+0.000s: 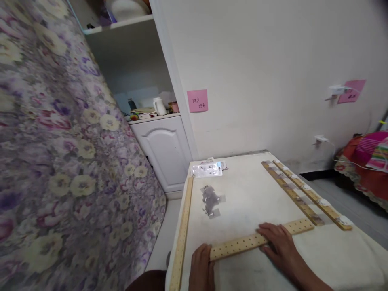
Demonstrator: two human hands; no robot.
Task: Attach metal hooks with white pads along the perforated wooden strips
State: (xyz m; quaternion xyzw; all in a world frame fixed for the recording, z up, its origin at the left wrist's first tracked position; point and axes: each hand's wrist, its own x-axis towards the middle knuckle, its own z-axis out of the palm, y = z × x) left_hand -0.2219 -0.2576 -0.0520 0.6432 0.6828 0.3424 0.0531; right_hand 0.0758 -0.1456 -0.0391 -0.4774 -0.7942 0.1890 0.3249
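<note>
A perforated wooden strip (239,245) lies across the near part of the cloth-covered table, slanting up to the right. My left hand (201,266) is closed around its left end. Farther along, my right hand (279,244) grips the strip between fingers on the far edge and thumb on the near edge. Beyond the strip is a small pile of clear plastic pieces with metal hooks (209,199). Along the table's left edge runs another perforated strip (183,230). Two more strips, one with clear hook pieces (291,192) and one with white pieces (313,197), lie on the right.
Clear packaging with hooks (207,170) rests at the table's far left corner. A floral curtain (81,161) hangs on the left, beside a white cabinet (165,149). The wall (257,89) stands behind the table, with pink notes (197,101) on it.
</note>
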